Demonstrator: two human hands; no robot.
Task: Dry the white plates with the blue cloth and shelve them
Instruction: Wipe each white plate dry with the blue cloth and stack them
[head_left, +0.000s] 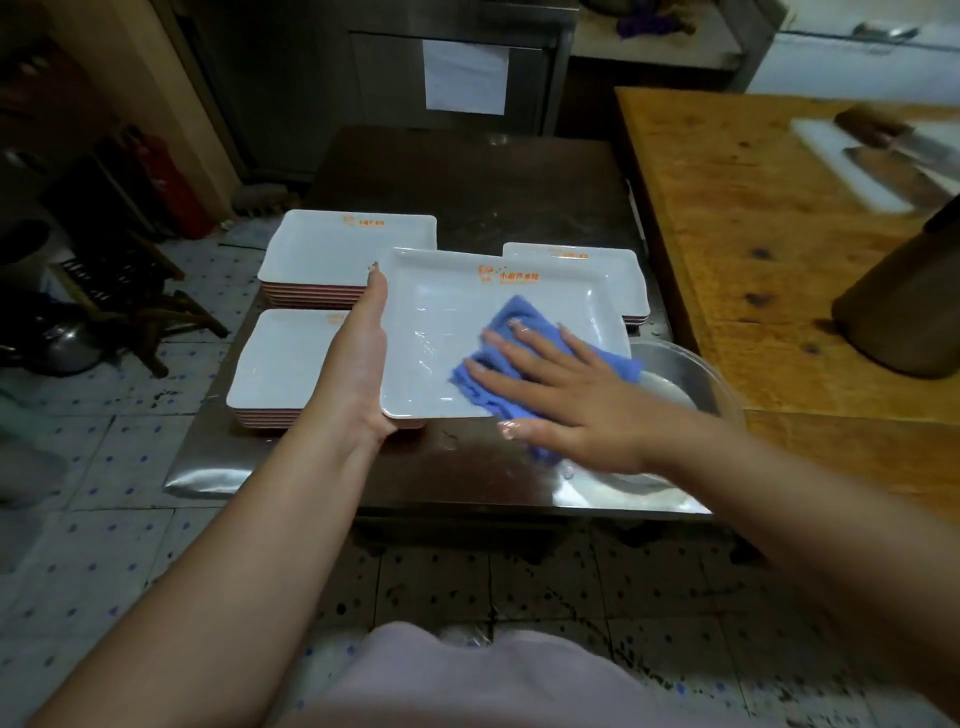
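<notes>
Three stacks of white plates sit on the metal bench (467, 176): a back-left stack (332, 249), a front-left stack (280, 364), and a right stack (618, 270) mostly hidden. One plate (467, 317) is held above them. The left hand (363, 358) holds its left edge, fingers hidden underneath. The right hand (561, 395) lies flat with straight fingers, pressing the blue cloth (514, 358) onto the plate. A metal bowl (691, 374) at the bench's right edge is partly covered.
</notes>
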